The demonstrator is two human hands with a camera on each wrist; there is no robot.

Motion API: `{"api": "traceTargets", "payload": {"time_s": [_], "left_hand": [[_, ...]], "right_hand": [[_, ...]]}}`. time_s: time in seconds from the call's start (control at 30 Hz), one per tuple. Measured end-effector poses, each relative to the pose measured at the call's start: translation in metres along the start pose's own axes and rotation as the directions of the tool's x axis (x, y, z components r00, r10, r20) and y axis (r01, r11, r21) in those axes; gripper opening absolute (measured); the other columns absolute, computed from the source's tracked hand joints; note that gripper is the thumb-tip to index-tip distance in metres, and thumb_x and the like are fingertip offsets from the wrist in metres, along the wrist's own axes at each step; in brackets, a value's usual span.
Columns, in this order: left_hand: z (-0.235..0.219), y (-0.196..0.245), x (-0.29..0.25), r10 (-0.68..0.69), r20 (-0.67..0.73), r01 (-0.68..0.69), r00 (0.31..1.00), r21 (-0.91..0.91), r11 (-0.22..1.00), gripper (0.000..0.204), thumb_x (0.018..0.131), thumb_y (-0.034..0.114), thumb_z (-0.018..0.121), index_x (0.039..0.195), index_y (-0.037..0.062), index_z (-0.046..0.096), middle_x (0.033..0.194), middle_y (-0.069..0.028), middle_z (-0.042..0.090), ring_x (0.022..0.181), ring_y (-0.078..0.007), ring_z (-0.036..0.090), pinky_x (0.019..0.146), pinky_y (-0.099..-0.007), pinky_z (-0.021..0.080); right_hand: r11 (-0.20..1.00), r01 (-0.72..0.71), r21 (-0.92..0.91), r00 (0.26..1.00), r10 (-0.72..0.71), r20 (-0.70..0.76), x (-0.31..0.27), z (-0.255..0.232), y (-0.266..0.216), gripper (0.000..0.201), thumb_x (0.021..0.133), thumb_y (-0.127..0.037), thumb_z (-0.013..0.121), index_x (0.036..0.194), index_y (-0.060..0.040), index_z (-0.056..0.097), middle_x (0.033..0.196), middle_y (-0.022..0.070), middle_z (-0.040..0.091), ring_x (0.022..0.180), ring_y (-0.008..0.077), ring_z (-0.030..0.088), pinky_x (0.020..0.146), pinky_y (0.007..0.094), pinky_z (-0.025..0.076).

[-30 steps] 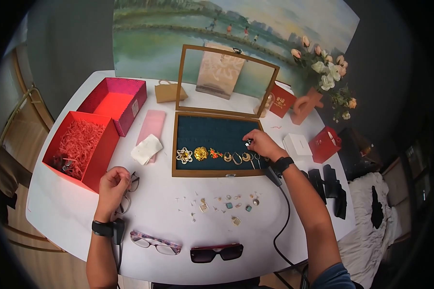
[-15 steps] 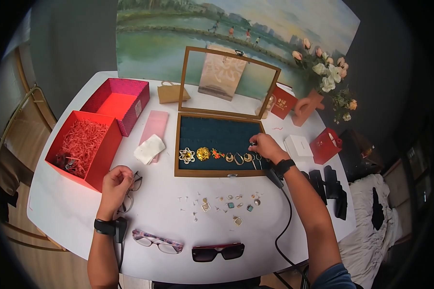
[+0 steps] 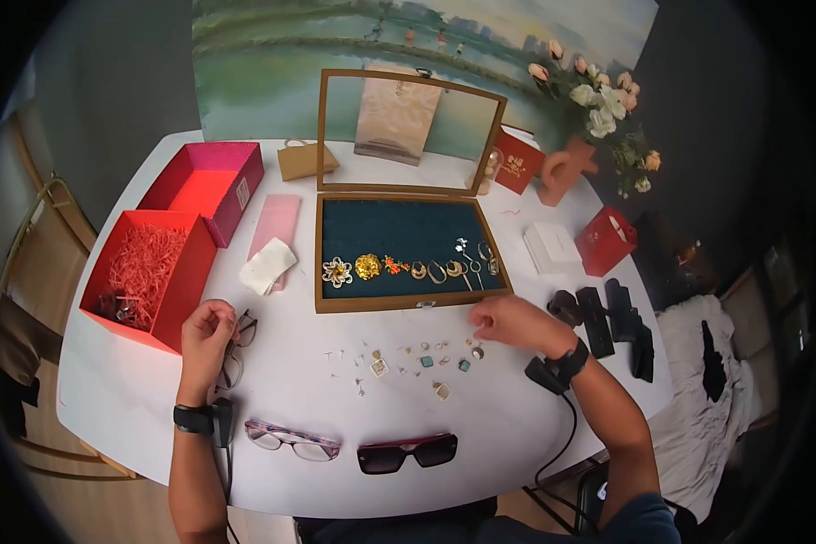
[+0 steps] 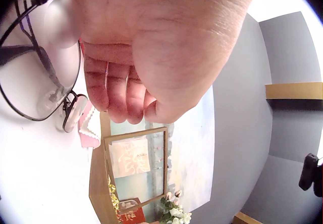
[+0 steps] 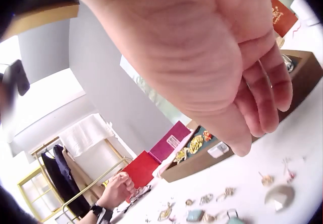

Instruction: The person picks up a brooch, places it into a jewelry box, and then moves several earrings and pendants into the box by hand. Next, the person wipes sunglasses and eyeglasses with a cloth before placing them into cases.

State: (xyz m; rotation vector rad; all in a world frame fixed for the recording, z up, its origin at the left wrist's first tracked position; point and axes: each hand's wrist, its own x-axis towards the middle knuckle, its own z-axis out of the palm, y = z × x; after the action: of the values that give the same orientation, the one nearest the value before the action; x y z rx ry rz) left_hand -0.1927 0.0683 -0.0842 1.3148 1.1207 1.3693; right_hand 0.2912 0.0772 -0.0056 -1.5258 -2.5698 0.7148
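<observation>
My right hand (image 3: 521, 325) hovers over the table just in front of the wooden jewellery case (image 3: 372, 306). Its fingers are loosely bent, with nothing between them, close to the scattered earrings (image 3: 427, 361). Inside the case, on dark padding (image 3: 394, 227), a row holds a silver flower brooch (image 3: 337, 272), a gold flower brooch (image 3: 367, 266), an orange one (image 3: 395, 265) and several hoop earrings (image 3: 437, 271). A small pale flower-like ornament (image 3: 462, 245) sits above the row's right end. My left hand (image 3: 207, 337), loosely curled and holding nothing, is beside thin-framed glasses (image 3: 233, 370).
The case's glass lid (image 3: 319, 136) stands raised. Red boxes (image 3: 189, 299) are at left, with a pink pouch (image 3: 276, 218) and white cloth (image 3: 268, 266) nearby. Patterned glasses (image 3: 292, 442) and sunglasses (image 3: 406, 453) lie in front. Black stands (image 3: 595, 322) and a white box (image 3: 550, 247) are at right.
My right hand has let go of the small ornament in the case and come out over the front edge toward the loose earrings. The left hand stays beside the glasses; the head view has shifted.
</observation>
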Motion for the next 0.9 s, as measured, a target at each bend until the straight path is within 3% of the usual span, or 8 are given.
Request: {"api": "traceTargets", "payload": {"time_s": [0.07, 0.37, 0.6, 0.7, 0.77, 0.8, 0.87, 0.9], "left_hand": [[0.001, 0.001, 0.000, 0.019, -0.031, -0.019, 0.999, -0.015, 1.000, 0.005, 0.094, -0.001, 0.055, 0.093, 0.0024, 0.059, 0.082, 0.0000, 0.057, 0.072, -0.0080, 0.055, 0.066, -0.0229, 0.047], [0.011, 0.038, -0.003, 0.039, 0.012, -0.040, 0.999, 0.109, 0.993, 0.003, 0.095, 0.001, 0.057, 0.095, 0.0013, 0.060, 0.081, -0.0005, 0.059, 0.074, -0.0093, 0.058, 0.069, -0.0244, 0.049], [0.037, 0.064, -0.011, 0.054, 0.133, -0.072, 0.990, 0.133, 0.988, 0.006, 0.093, -0.003, 0.056, 0.096, 0.0000, 0.060, 0.086, -0.0024, 0.062, 0.076, -0.0092, 0.060, 0.071, -0.0244, 0.050], [0.072, 0.081, -0.014, 0.063, 0.255, -0.116, 0.965, 0.199, 0.973, 0.011, 0.089, -0.003, 0.062, 0.100, -0.0007, 0.062, 0.089, -0.0024, 0.062, 0.078, -0.0099, 0.060, 0.074, -0.0257, 0.052], [0.112, 0.096, -0.016, 0.140, 0.430, -0.295, 0.892, 0.318, 0.901, 0.013, 0.087, -0.005, 0.063, 0.099, 0.0006, 0.061, 0.096, -0.0041, 0.062, 0.083, -0.0108, 0.060, 0.075, -0.0259, 0.052], [0.135, 0.103, -0.019, 0.175, 0.506, -0.371, 0.844, 0.317, 0.872, 0.017, 0.086, -0.004, 0.066, 0.102, 0.0012, 0.062, 0.100, -0.0052, 0.063, 0.084, -0.0119, 0.061, 0.076, -0.0265, 0.052], [0.181, 0.111, -0.027, 0.221, 0.616, -0.481, 0.756, 0.294, 0.826, 0.023, 0.085, 0.001, 0.071, 0.107, 0.0028, 0.064, 0.104, -0.0076, 0.064, 0.086, -0.0162, 0.063, 0.076, -0.0286, 0.053], [0.201, 0.111, -0.031, 0.235, 0.651, -0.515, 0.722, 0.278, 0.811, 0.025, 0.085, 0.005, 0.073, 0.109, 0.0039, 0.064, 0.104, -0.0088, 0.064, 0.088, -0.0194, 0.064, 0.076, -0.0301, 0.054]], "right_hand": [[0.992, -0.120, 0.029, 0.993, 0.120, 0.012, -0.019, 0.013, -0.005, 0.025, 0.083, -0.017, 0.074, 0.103, -0.0029, 0.066, 0.093, 0.0117, 0.066, 0.086, 0.0264, 0.064, 0.077, 0.0373, 0.051], [0.951, -0.119, 0.284, 0.926, 0.210, -0.315, -0.038, 0.058, -0.001, 0.015, 0.087, -0.016, 0.070, 0.097, -0.0047, 0.068, 0.089, 0.0094, 0.063, 0.080, 0.0244, 0.063, 0.074, 0.0341, 0.051], [0.971, -0.025, 0.239, 0.916, 0.118, -0.383, -0.033, 0.069, 0.011, 0.008, 0.088, -0.012, 0.067, 0.092, -0.0051, 0.069, 0.085, 0.0091, 0.064, 0.076, 0.0234, 0.063, 0.072, 0.0335, 0.051], [0.876, -0.009, 0.483, 0.906, 0.212, -0.367, -0.037, 0.056, -0.004, 0.008, 0.090, -0.011, 0.067, 0.092, -0.0040, 0.070, 0.083, 0.0065, 0.064, 0.072, 0.0181, 0.061, 0.070, 0.0303, 0.050], [0.673, 0.127, 0.729, 0.933, 0.167, -0.317, -0.040, 0.051, -0.018, 0.009, 0.093, -0.010, 0.066, 0.092, -0.0017, 0.069, 0.088, 0.0020, 0.063, 0.073, 0.0106, 0.059, 0.067, 0.0258, 0.048], [0.675, 0.132, 0.726, 0.933, 0.161, -0.320, -0.043, 0.049, -0.026, 0.009, 0.093, -0.010, 0.066, 0.092, -0.0017, 0.069, 0.088, 0.0020, 0.063, 0.073, 0.0106, 0.059, 0.067, 0.0258, 0.048], [0.291, 0.086, 0.953, 0.985, 0.117, -0.124, -0.048, 0.048, -0.038, 0.009, 0.095, -0.009, 0.064, 0.096, -0.0017, 0.069, 0.089, 0.0003, 0.062, 0.073, 0.0088, 0.054, 0.066, 0.0244, 0.044], [0.292, 0.090, 0.952, 0.986, 0.112, -0.127, -0.048, 0.055, -0.039, 0.009, 0.095, -0.009, 0.064, 0.096, -0.0017, 0.069, 0.089, 0.0003, 0.062, 0.073, 0.0088, 0.054, 0.066, 0.0244, 0.044]]}}
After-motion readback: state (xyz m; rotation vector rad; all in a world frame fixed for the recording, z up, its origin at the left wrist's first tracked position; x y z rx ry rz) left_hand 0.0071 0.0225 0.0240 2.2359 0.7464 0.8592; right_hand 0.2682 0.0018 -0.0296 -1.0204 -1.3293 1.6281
